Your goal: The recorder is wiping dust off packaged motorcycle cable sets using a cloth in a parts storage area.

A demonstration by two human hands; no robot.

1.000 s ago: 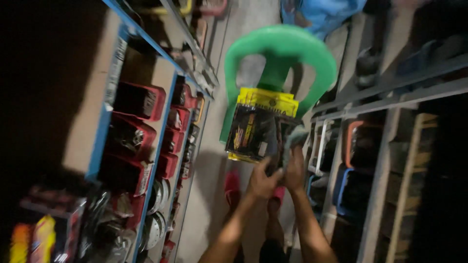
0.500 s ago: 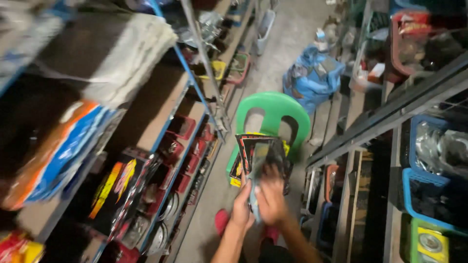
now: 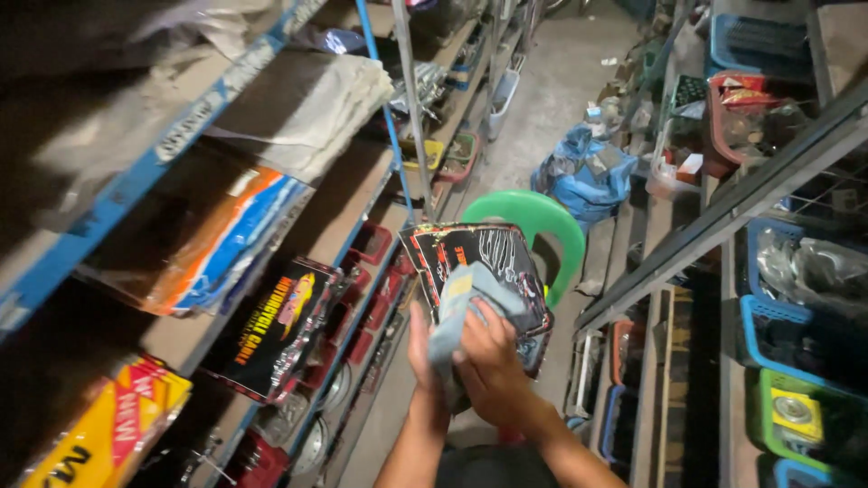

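Narrow aisle with a grey concrete floor [image 3: 551,99] up the middle. Tall blue metal shelves [image 3: 181,145] on the left, grey racks [image 3: 723,217] on the right. Green plastic chair [image 3: 551,226] in the center. Dim light.

left hand [image 3: 419,348] mostly hidden, shelves [image 3: 136,172] blurred

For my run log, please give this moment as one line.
left hand: holds black package | right hand: presses grey cloth on it | behind: green chair
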